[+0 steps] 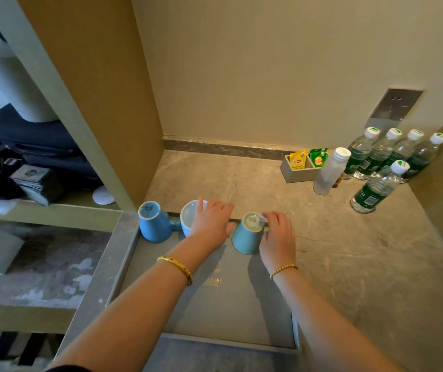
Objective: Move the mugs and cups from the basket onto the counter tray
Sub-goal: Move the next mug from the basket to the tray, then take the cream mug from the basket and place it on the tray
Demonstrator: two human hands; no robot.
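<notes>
A grey tray (223, 318) lies on the stone counter in front of me. Along its far edge stand three blue mugs. The left mug (151, 224) is upside down, handle pointing right. The middle mug (189, 217) is upright with a white inside, and my left hand (211, 224) rests over its right rim and side. The right mug (247, 234) is upside down, and my right hand (279, 234) holds its right side with the fingers at its base. No basket is in view.
Several green-labelled water bottles (384, 157) and a frosted bottle (329, 171) stand at the back right, beside a grey box of tea bags (299, 167). A wall socket (394, 104) sits above them. A wooden partition (107, 103) rises on the left, with cluttered shelves (27, 167) beyond.
</notes>
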